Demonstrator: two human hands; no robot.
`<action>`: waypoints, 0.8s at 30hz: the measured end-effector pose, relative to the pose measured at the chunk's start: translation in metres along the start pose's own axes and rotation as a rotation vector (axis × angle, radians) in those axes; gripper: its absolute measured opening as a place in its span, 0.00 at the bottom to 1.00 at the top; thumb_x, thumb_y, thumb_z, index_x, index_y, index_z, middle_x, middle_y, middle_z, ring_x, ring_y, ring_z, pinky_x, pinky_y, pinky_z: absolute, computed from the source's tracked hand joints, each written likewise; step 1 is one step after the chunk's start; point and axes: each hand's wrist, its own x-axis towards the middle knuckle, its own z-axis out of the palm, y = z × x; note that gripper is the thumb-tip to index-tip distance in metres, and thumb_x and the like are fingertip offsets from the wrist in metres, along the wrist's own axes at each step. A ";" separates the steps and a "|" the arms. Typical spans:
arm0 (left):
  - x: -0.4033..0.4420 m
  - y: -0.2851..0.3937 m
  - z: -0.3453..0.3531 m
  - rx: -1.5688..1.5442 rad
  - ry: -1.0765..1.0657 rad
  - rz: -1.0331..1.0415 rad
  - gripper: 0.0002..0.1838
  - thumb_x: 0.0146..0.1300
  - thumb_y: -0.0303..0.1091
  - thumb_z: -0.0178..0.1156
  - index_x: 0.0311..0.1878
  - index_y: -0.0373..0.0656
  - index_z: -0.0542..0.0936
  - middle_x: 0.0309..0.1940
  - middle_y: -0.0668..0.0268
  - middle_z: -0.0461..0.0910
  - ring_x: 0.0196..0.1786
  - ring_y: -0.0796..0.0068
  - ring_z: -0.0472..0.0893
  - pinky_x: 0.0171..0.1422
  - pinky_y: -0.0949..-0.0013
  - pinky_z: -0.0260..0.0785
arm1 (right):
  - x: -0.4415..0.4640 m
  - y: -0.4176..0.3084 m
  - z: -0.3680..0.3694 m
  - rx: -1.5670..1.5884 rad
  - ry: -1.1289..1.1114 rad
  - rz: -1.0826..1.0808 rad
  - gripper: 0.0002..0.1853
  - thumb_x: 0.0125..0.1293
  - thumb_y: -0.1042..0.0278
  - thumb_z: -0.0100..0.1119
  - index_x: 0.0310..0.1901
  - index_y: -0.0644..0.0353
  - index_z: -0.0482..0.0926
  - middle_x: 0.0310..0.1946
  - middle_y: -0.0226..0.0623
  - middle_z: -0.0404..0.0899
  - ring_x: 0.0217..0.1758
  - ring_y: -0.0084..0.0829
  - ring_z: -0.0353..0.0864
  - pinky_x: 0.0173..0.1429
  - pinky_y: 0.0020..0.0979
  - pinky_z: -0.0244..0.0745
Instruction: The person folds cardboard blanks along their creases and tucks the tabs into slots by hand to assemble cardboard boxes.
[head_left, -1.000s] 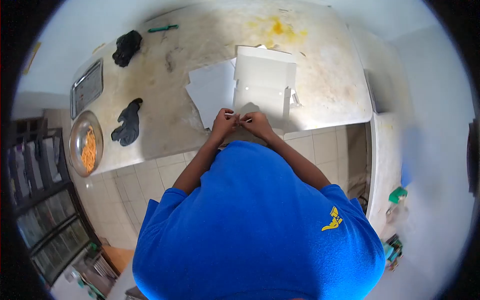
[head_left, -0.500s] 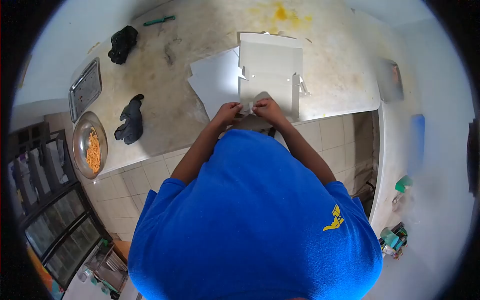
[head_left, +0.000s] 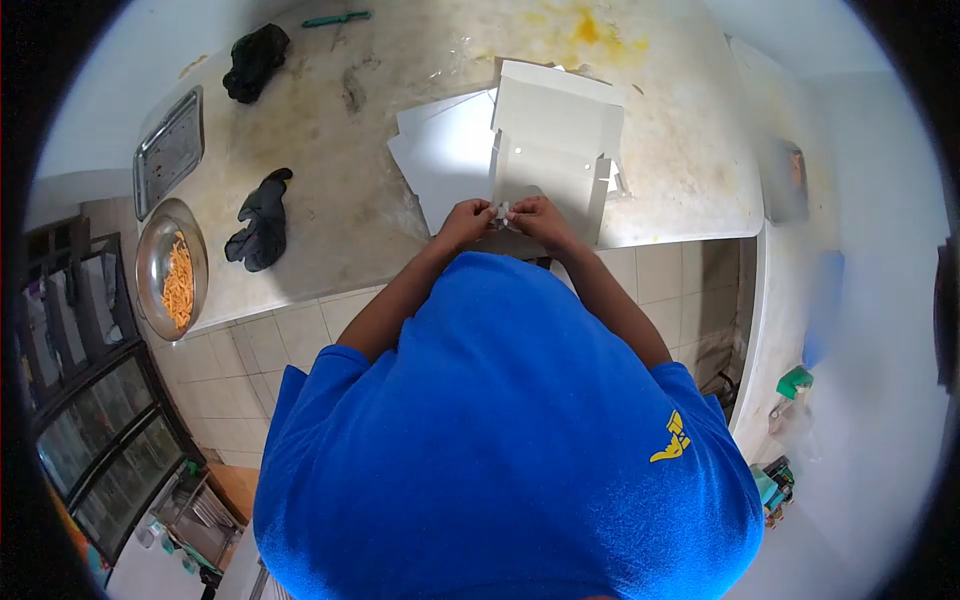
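An unfolded grey-white cardboard box [head_left: 555,130] lies on the table in front of me, its lid panel spread away from me and cut tabs along its sides. At its near left corner, my left hand [head_left: 468,222] is closed in a pinch on a small pale flap of the box. My right hand [head_left: 538,220] sits close beside it, fingertips also pinched on the flap. The fingers and the box's near edge partly hide the folded part. Flat white cardboard sheets [head_left: 440,150] lie under and left of the box.
On the left are a steel bowl [head_left: 150,285] of orange strips, a metal tray [head_left: 170,150], a crumpled dark glove [head_left: 262,222] and a black plastic bag [head_left: 257,62]. A green-handled knife [head_left: 337,19] lies at the back. Yellow stains [head_left: 595,30] mark the table [head_left: 690,150].
My fingertips have drawn slightly closer together at the box's near corner. The box appears shifted a little to the right and tilted, partly because the camera has moved.
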 end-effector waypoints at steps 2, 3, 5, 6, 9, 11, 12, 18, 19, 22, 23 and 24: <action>0.000 0.001 0.001 -0.007 0.007 -0.015 0.15 0.67 0.34 0.52 0.46 0.28 0.74 0.38 0.57 0.78 0.39 0.71 0.80 0.40 0.70 0.78 | -0.001 -0.002 -0.002 0.012 -0.024 0.014 0.10 0.61 0.63 0.62 0.34 0.63 0.80 0.37 0.31 0.73 0.38 0.21 0.74 0.42 0.24 0.70; 0.000 0.001 0.001 -0.010 0.011 -0.021 0.15 0.67 0.34 0.52 0.46 0.28 0.74 0.38 0.57 0.77 0.39 0.71 0.80 0.40 0.70 0.78 | 0.001 -0.002 -0.004 0.028 -0.058 0.026 0.10 0.61 0.63 0.63 0.34 0.63 0.80 0.37 0.30 0.73 0.38 0.21 0.74 0.41 0.23 0.70; 0.000 0.001 0.001 -0.081 0.055 -0.028 0.15 0.68 0.34 0.51 0.46 0.28 0.73 0.38 0.57 0.77 0.39 0.70 0.80 0.41 0.70 0.78 | 0.003 -0.001 -0.006 0.097 -0.084 0.057 0.11 0.61 0.63 0.63 0.34 0.63 0.80 0.35 0.29 0.74 0.37 0.20 0.74 0.40 0.22 0.70; 0.001 0.000 0.001 -0.118 0.079 -0.032 0.14 0.68 0.33 0.50 0.46 0.29 0.72 0.38 0.56 0.77 0.39 0.70 0.80 0.41 0.69 0.78 | -0.001 -0.006 -0.006 0.149 -0.077 0.077 0.11 0.61 0.63 0.63 0.34 0.63 0.80 0.33 0.29 0.75 0.36 0.19 0.74 0.40 0.22 0.69; 0.002 -0.005 0.003 -0.063 0.080 0.004 0.14 0.68 0.33 0.49 0.47 0.29 0.72 0.38 0.57 0.77 0.38 0.70 0.79 0.40 0.70 0.78 | -0.011 -0.027 -0.004 0.174 -0.046 0.115 0.11 0.62 0.62 0.62 0.35 0.63 0.79 0.29 0.27 0.76 0.32 0.18 0.73 0.37 0.20 0.68; 0.003 -0.006 0.002 -0.100 0.058 -0.012 0.14 0.68 0.33 0.50 0.46 0.29 0.72 0.38 0.57 0.77 0.38 0.70 0.80 0.40 0.70 0.78 | -0.009 -0.026 -0.004 0.147 -0.054 0.110 0.12 0.62 0.62 0.62 0.36 0.63 0.79 0.27 0.26 0.76 0.31 0.17 0.72 0.36 0.20 0.68; 0.003 -0.005 0.001 -0.117 0.047 -0.019 0.14 0.68 0.33 0.50 0.46 0.29 0.72 0.38 0.57 0.77 0.38 0.70 0.80 0.40 0.70 0.77 | -0.005 -0.022 -0.004 0.137 -0.074 0.097 0.12 0.62 0.62 0.61 0.36 0.64 0.79 0.26 0.26 0.76 0.30 0.17 0.72 0.35 0.20 0.67; 0.003 -0.010 0.000 -0.071 0.059 0.026 0.14 0.67 0.34 0.52 0.44 0.30 0.74 0.37 0.58 0.78 0.35 0.71 0.80 0.39 0.71 0.77 | -0.004 -0.019 -0.005 0.099 -0.067 0.064 0.11 0.61 0.62 0.62 0.33 0.63 0.80 0.25 0.25 0.75 0.28 0.16 0.71 0.32 0.20 0.66; 0.004 -0.012 0.000 -0.082 0.060 0.025 0.14 0.67 0.34 0.52 0.45 0.30 0.73 0.37 0.58 0.78 0.35 0.71 0.80 0.39 0.71 0.77 | -0.005 -0.020 -0.005 0.104 -0.045 0.060 0.11 0.60 0.62 0.62 0.32 0.63 0.80 0.24 0.25 0.75 0.28 0.16 0.71 0.32 0.20 0.66; 0.004 -0.012 0.000 -0.116 0.062 0.028 0.14 0.67 0.34 0.52 0.44 0.30 0.74 0.36 0.58 0.78 0.35 0.72 0.80 0.39 0.71 0.77 | 0.001 -0.021 -0.007 -0.028 -0.093 0.104 0.13 0.59 0.61 0.63 0.30 0.65 0.80 0.28 0.30 0.75 0.29 0.19 0.72 0.33 0.23 0.69; 0.003 -0.011 0.000 -0.129 0.061 0.033 0.13 0.67 0.34 0.52 0.44 0.30 0.74 0.36 0.59 0.78 0.35 0.72 0.80 0.38 0.71 0.77 | 0.000 -0.019 -0.006 -0.071 -0.049 0.064 0.14 0.58 0.60 0.64 0.30 0.66 0.80 0.29 0.32 0.74 0.30 0.21 0.73 0.34 0.24 0.69; 0.002 -0.012 0.000 -0.141 0.060 0.038 0.13 0.67 0.34 0.52 0.44 0.30 0.74 0.36 0.59 0.78 0.35 0.72 0.80 0.38 0.72 0.77 | -0.001 -0.020 -0.004 -0.113 -0.004 0.024 0.15 0.58 0.60 0.64 0.30 0.67 0.80 0.30 0.34 0.74 0.31 0.22 0.74 0.35 0.25 0.70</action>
